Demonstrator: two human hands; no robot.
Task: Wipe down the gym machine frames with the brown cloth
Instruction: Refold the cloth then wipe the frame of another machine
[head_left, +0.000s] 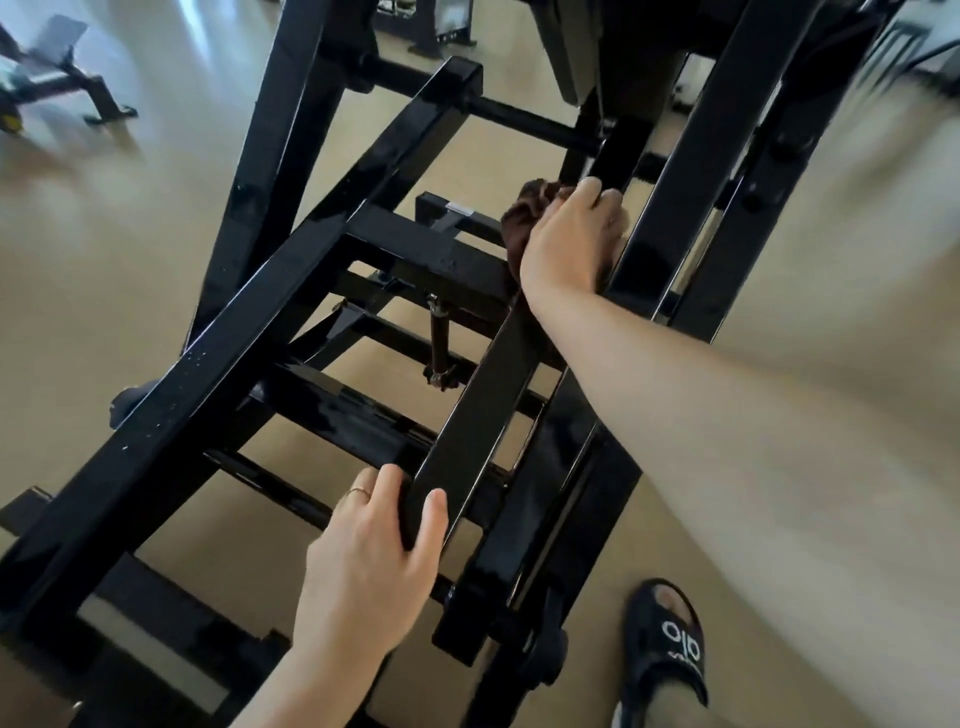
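A black gym machine frame (218, 364) of glossy square tubes fills the middle of the head view. One slanted black bar (478, 415) runs from lower centre up to the right. My left hand (374, 551) grips the lower end of that bar, thumb on top and fingers curled round its edge. Farther up the same bar, my right hand (571, 239) holds the bunched brown cloth (524, 213) and presses it against the bar. Most of the cloth is hidden under my right hand.
Beige floor (104, 249) lies all around. Another machine's base (67, 78) stands at the far left. My foot in a black slide sandal (670, 644) is at the lower right, beside the frame. A thin rod with a clamp (441, 343) hangs inside the frame.
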